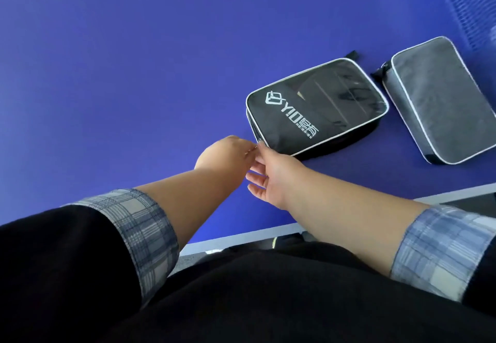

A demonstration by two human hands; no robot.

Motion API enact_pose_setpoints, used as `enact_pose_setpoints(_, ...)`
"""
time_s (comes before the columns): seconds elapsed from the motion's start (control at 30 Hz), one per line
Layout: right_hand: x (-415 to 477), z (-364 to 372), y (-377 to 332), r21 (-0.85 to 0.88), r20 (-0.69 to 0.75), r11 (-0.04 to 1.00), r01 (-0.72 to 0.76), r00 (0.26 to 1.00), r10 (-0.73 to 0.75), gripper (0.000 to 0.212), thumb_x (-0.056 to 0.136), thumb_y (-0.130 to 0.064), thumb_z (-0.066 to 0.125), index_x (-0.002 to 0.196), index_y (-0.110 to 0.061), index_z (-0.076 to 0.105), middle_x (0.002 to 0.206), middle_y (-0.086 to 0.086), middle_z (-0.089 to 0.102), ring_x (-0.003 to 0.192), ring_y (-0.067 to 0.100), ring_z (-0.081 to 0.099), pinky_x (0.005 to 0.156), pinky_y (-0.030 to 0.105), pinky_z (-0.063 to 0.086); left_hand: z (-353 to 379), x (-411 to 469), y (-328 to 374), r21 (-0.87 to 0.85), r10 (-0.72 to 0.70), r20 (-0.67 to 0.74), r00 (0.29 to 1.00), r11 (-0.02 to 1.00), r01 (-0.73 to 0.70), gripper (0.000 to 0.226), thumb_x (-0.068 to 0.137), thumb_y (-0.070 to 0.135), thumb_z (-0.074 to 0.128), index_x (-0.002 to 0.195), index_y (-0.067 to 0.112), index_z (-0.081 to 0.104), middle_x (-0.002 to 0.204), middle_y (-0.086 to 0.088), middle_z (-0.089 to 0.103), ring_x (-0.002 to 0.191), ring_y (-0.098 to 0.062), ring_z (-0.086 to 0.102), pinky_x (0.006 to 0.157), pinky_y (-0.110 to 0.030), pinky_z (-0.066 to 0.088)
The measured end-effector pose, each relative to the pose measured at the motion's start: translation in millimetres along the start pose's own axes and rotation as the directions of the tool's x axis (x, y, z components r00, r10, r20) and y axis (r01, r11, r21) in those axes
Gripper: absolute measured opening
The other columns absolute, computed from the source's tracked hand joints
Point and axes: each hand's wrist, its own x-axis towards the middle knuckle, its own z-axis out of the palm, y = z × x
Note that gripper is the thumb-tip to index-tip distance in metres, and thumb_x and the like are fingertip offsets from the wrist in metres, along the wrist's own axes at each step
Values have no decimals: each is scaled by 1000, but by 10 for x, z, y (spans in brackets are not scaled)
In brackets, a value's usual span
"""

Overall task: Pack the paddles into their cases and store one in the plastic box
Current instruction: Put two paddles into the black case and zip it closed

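Observation:
A black paddle case (pixel 316 109) with white piping, a white logo and a clear window lies flat on the blue table (pixel 134 74). A dark paddle shape shows through the window. To its right lies a grey paddle case (pixel 440 98), its zipper end toward the black one. My left hand (pixel 225 154) and my right hand (pixel 271 173) meet at the black case's near left corner. The right hand's index finger touches that corner and its other fingers are spread. The left hand's fingers are hidden behind its back. A small glint shows between the two hands. No plastic box is in view.
The table's white edge line (pixel 241 238) runs along the near side, with dark floor below it. Blue netting (pixel 467 1) sits at the top right corner. My dark clothing and plaid cuffs fill the bottom of the view.

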Motion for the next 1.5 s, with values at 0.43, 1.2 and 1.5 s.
enact_pose_setpoints(0.43, 160, 144, 17, 491, 144, 870, -43, 989, -32, 16, 98, -27, 54, 91, -19, 66, 64, -8, 72, 73, 10, 63, 59, 32, 51, -173, 286, 53, -367, -274, 23, 962, 892, 263, 44, 94, 54, 40, 82, 21, 66, 72, 2, 68, 70, -23, 66, 57, -28, 46)
enact_pose_setpoints(1.2, 9, -677, 66, 459, 29, 888, 24, 999, -42, 23, 93, -16, 32, 76, -16, 47, 51, -3, 56, 39, 14, 56, 47, 22, 50, -163, 614, 364, -379, -453, -126, 882, 844, 379, 28, 92, 39, 55, 111, 20, 47, 117, -6, 51, 111, -34, 56, 87, -43, 49)
enact_pose_setpoints(1.5, 44, -812, -95, 319, 235, 941, -117, 971, 41, 27, 99, -31, 47, 75, -21, 54, 59, -5, 58, 47, 9, 55, 45, 19, 47, 209, 663, 841, 322, 373, -69, 925, 886, -334, 55, 102, 42, 32, 153, 36, 14, 164, -1, 6, 150, -26, 0, 120, -45, 3)
